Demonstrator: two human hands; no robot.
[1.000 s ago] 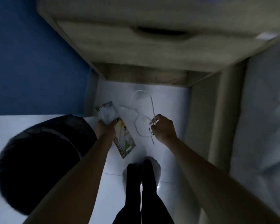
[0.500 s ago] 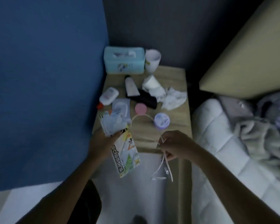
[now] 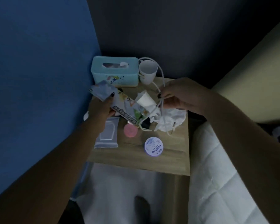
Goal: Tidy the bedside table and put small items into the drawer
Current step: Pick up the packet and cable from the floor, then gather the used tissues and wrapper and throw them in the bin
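Nearest is the pale floor [image 3: 120, 191], then the counter [image 3: 168, 156] edge. The drawer is out of view, and presumably sits under that near edge. So the goal probably lies down and toward the person from both hands, which are over the middle and back of the counter.

On the near part of the top a round jar [image 3: 153, 147] stands alone. Just beyond it are a pink lid [image 3: 130, 130] and, to the left, a clear pouch [image 3: 107, 136] lying flat.

Above the pouch, the left hand [image 3: 100, 110] has its grip curled round a scissors pack [image 3: 124, 113], with a small packet [image 3: 102, 91] held at the far end. The pack's long axis runs from far left to near right, and its low end is over the lid.

The right hand [image 3: 184, 96], level with the left hand, pinches a white cable [image 3: 162, 75] between thumb and fingertips. The loop rises away toward the cup [image 3: 147, 72] and the loose ends hang toward the person over a crumpled tissue [image 3: 171, 118]. A white tube [image 3: 144, 101] lies between the hands.

Both hands are full, so neither looks free to pull the drawer. The dangling cable ends could drag the tissue or snag the cup.

A blue box [image 3: 115, 75] sits by the cup at the back, and the bed [image 3: 217, 183] hems in the right side.
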